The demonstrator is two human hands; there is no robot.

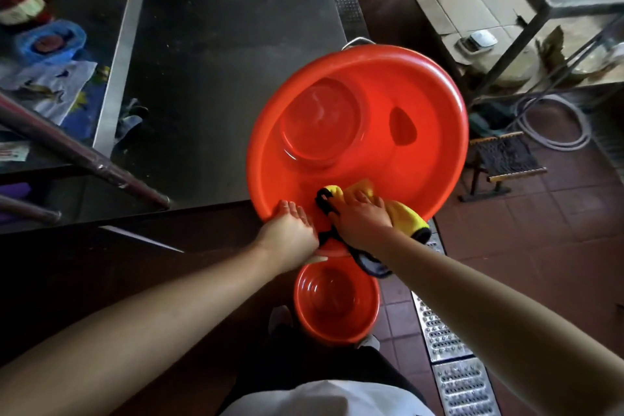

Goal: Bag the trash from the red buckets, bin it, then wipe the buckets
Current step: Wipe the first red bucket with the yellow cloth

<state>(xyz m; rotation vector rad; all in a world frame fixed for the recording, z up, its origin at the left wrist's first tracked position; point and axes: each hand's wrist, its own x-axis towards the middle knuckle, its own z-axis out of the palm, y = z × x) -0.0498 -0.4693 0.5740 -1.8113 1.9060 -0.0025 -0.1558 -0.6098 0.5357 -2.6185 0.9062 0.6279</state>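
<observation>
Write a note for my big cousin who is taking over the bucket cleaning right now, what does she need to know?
Left hand: grips the near rim of the big red bucket, steadying it on the corner of the steel table.
Right hand: presses the yellow cloth against the bucket's inside wall near the rim.
Small red bucket: on the floor by the person's feet.
Done: both buckets look empty of trash. Bagging and binning cannot be checked from this view.
Left: finish wiping the big bucket. Whether the small one is wiped yet cannot be told, so check it.
</observation>
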